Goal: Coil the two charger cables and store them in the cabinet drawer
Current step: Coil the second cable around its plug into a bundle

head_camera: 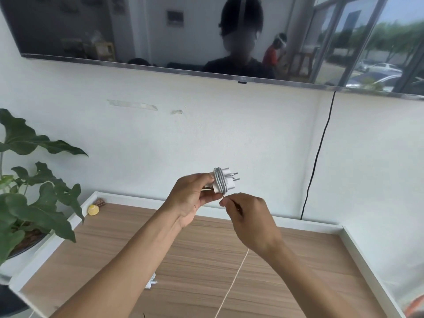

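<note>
We are partway through the first cable. Up above the wooden cabinet top (195, 260), our left hand (192, 198) has its fingers curled round the white charger (229, 177), whose two pins poke out to the right. A few loops of cable (219, 181) already sit snug around the charger. Our right hand (250, 219) is above the cabinet top too, right beside the charger. It pinches the cable between thumb and finger, close under the loops. The loose end (234, 281) of the cable hangs down from behind that hand and runs across the cabinet top toward us, so we think there is a lot left to wind. A small white thing (151, 283) lies on the cabinet top, half hidden by our left arm. It may be the second charger, but we cannot tell. We cannot see the drawer, so we think nothing is put away yet. We guess less than half the job is done.
</note>
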The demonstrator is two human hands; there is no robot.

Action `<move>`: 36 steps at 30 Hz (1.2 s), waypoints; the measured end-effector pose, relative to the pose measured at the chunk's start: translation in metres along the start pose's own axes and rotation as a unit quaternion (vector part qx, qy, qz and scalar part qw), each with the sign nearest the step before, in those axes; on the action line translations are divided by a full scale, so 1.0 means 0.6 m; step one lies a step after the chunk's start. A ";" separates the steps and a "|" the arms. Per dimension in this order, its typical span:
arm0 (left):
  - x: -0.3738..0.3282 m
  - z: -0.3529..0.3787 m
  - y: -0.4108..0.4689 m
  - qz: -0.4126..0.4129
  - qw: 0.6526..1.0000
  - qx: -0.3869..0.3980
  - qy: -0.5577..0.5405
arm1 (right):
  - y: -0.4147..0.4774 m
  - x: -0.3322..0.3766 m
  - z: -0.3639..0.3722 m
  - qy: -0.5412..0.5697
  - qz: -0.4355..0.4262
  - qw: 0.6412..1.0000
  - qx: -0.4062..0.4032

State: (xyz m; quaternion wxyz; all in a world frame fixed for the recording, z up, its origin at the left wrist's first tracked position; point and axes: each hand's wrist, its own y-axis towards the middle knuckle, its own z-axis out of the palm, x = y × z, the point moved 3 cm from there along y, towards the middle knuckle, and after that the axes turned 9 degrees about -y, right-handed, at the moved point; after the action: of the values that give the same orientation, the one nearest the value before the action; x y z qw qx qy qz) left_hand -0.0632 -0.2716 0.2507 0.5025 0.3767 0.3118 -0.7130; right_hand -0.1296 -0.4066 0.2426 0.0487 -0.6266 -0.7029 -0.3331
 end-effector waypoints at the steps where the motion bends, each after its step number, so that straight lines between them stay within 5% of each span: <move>1: -0.003 -0.002 0.001 0.020 0.999 -0.010 0.031 | 0.002 0.006 -0.007 -0.033 -0.007 0.999 0.005; 6: -0.004 -0.013 -0.002 0.045 0.991 -0.029 0.119 | 0.006 0.032 -0.063 -0.150 -0.049 0.987 -0.018; 13: 0.001 -0.020 -0.023 -0.009 0.986 0.075 0.150 | 0.024 0.035 -0.102 -0.187 -0.091 0.978 -0.002; 24: -0.006 -0.020 -0.045 -0.109 0.966 0.216 0.094 | 0.022 -0.002 -0.073 0.158 0.010 0.984 0.077; 30: 0.004 -0.009 -0.045 -0.111 0.975 0.193 0.021 | -0.015 -0.022 -0.022 0.197 0.063 0.976 0.060; 36: 0.011 0.004 -0.030 -0.071 0.996 0.051 -0.023 | -0.031 -0.009 -0.015 0.000 -0.014 0.999 -0.040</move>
State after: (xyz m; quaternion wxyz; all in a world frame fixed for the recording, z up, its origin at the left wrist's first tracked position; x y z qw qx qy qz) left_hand -0.0825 -0.2713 0.2472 0.4377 0.3621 0.2898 -0.7702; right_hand -0.1486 -0.4158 0.2392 0.0195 -0.6181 -0.6978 -0.3615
